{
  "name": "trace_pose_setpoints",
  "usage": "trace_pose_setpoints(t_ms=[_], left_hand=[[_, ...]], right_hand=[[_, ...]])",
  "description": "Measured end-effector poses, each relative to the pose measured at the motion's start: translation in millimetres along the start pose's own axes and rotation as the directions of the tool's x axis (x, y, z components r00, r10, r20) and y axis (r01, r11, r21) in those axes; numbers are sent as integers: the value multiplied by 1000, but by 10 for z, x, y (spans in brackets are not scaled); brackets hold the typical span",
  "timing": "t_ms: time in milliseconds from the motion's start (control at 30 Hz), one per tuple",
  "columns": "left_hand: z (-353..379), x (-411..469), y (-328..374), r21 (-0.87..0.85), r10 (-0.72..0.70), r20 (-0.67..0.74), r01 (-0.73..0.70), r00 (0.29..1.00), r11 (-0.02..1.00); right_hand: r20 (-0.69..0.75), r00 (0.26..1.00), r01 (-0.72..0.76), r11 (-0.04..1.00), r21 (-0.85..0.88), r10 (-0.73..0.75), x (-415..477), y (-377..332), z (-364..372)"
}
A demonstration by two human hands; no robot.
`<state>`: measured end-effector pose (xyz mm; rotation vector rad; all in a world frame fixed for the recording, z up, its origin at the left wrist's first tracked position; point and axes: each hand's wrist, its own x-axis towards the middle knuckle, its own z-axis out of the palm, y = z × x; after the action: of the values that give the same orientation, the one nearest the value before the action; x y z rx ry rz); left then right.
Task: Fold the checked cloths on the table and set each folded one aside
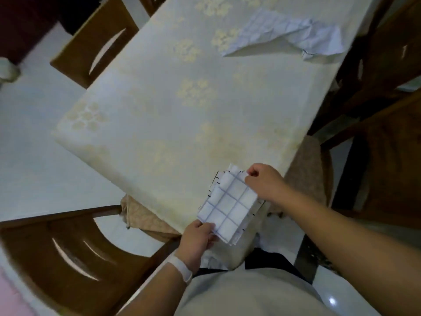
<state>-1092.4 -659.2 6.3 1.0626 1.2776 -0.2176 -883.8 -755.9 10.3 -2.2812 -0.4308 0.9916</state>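
Note:
A white cloth with blue checks (230, 206) is folded into a small rectangle and held over the near corner of the table (173, 115). My left hand (197, 238) pinches its near corner. At its far corner, my right hand (265, 182) grips the top edge. A second checked cloth (291, 36) lies crumpled and unfolded at the far right of the table, partly hanging over the edge.
The table wears a cream cloth with pale flower prints. Wooden chairs stand around it: one at the near left (68, 254), one at the far left (95, 46), and others on the right (387, 137). A padded seat (307, 169) sits under the near right edge.

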Motion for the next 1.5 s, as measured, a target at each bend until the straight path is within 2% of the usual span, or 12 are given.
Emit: trace_pose_setpoints(t_ms=[233,567,833,1000,1133,1200,1267,1367,1433,1500], left_hand=[[215,25,-47,-68,-69,-105,62,992,996],[246,149,-31,-138,-91,-258,57,962,989],[121,73,-67,-125,-103,-362,61,927,990],[-72,-86,-16,-168,-91,-411,23,907,985],[-254,-285,51,-175,-48,-478,-41,877,984],[-356,-453,102,-90,39,-519,-100,854,991],[-453,-640,126,95,174,-556,-145,813,985],[-638,-858,57,402,381,-543,-166,749,900],[-761,-946,-55,512,443,-527,-145,726,847],[-895,-991,-218,629,527,-523,-113,670,769]], right_hand=[[110,992,73,988,-135,-58,337,41,-19],[206,978,89,973,-212,-44,537,58,-6],[191,980,89,980,-178,-55,526,-4,-107],[218,963,188,975,-120,-159,438,-230,-71],[291,922,295,950,-99,-256,317,-444,84],[347,888,354,930,-99,-302,223,-563,194],[402,841,443,887,-128,-363,113,-684,307],[456,760,594,780,-197,-463,-74,-850,464],[490,707,671,701,-241,-509,-220,-924,578],[533,654,738,609,-292,-537,-385,-976,697]])
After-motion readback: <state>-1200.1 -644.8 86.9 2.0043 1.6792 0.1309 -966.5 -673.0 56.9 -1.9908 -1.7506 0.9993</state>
